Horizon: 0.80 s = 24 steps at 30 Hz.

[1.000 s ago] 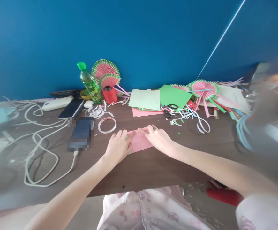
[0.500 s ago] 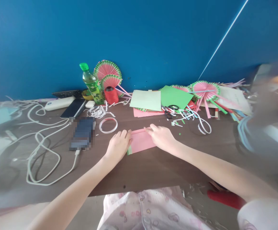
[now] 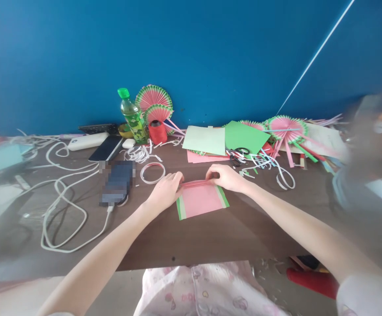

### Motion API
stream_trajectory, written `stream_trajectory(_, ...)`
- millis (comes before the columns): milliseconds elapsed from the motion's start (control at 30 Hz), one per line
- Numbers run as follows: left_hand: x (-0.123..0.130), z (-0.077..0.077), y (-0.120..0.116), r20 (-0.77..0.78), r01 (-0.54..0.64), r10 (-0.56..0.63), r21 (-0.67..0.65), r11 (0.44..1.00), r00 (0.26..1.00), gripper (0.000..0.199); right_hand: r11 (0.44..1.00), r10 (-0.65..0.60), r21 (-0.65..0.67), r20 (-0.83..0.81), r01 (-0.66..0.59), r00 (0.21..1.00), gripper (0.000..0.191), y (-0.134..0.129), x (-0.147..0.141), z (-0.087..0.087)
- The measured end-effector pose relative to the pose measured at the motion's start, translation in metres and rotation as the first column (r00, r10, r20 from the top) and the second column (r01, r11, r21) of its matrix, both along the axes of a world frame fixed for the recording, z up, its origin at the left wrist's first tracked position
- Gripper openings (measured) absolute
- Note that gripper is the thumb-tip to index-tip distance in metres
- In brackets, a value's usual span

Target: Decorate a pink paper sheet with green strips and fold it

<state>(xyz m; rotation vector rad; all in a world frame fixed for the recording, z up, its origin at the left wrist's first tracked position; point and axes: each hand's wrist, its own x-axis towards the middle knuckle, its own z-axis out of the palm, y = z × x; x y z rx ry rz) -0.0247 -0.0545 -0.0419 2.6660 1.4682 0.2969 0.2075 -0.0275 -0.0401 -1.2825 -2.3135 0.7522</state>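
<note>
A pink sheet of paper (image 3: pixel 201 202) with green and pale strips along its two side edges lies on the table before me. Its far edge is gathered into narrow pleats. My left hand (image 3: pixel 167 188) pinches the left end of these pleats between thumb and fingers. At the right end, my right hand (image 3: pixel 225 177) holds the pleats the same way, its thumb and forefinger curled together. Beyond my left hand lies a roll of tape (image 3: pixel 153 181), flat on the table.
Scissors (image 3: pixel 235 159) rest among paper scraps beyond my right hand. Farther back are a green sheet (image 3: pixel 246 137), a pale sheet (image 3: pixel 204 140), pleated paper fans (image 3: pixel 286 128), a bottle (image 3: pixel 133 120) and a red spool (image 3: pixel 158 133). Left are a phone (image 3: pixel 117 183) and a white cable (image 3: pixel 75 251).
Both hands have shifted from pressing the far edge flat to pinching its pleats at the ends. More of the sheet's right side shows. The view has shifted slightly.
</note>
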Motion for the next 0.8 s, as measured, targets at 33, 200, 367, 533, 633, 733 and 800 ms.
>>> stream_trajectory(33,-0.001,0.000,0.001,0.071,-0.004,0.009,-0.060,0.998,0.997,0.018,1.000,0.007,0.022,0.002,-0.007,1.000,0.006,0.000,0.001,0.001)
stream_trajectory(200,-0.005,0.005,0.007,0.204,0.048,-0.003,-0.218,0.975,0.979,0.022,0.993,0.060,0.103,0.006,-0.060,0.998,0.008,-0.003,0.004,0.006)
stream_trajectory(367,-0.004,0.014,0.008,0.276,0.097,-0.039,-0.199,0.975,0.960,0.026,0.999,0.042,0.027,-0.108,-0.039,0.993,0.007,-0.005,0.006,0.014)
stream_trajectory(533,-0.003,0.019,0.006,0.313,0.088,-0.043,-0.133,0.987,0.949,0.029,0.985,0.012,-0.165,-0.169,-0.040,0.986,0.022,-0.004,0.006,0.021)
stream_trajectory(633,-0.002,0.024,0.005,0.304,0.085,-0.055,-0.085,0.993,0.951,0.034,0.998,0.060,0.004,-0.108,-0.060,0.992,0.019,-0.004,0.004,0.025)
stream_trajectory(733,0.001,0.031,0.005,0.324,0.053,-0.035,-0.047,0.998,0.945,0.030,0.968,0.103,0.235,-0.060,-0.086,0.993,0.022,-0.006,0.002,0.031)
stream_trajectory(800,0.002,0.037,0.005,0.340,0.029,-0.030,0.006,1.000,0.940,0.028,0.930,0.114,0.353,-0.026,-0.098,0.993,0.023,-0.008,0.001,0.035)
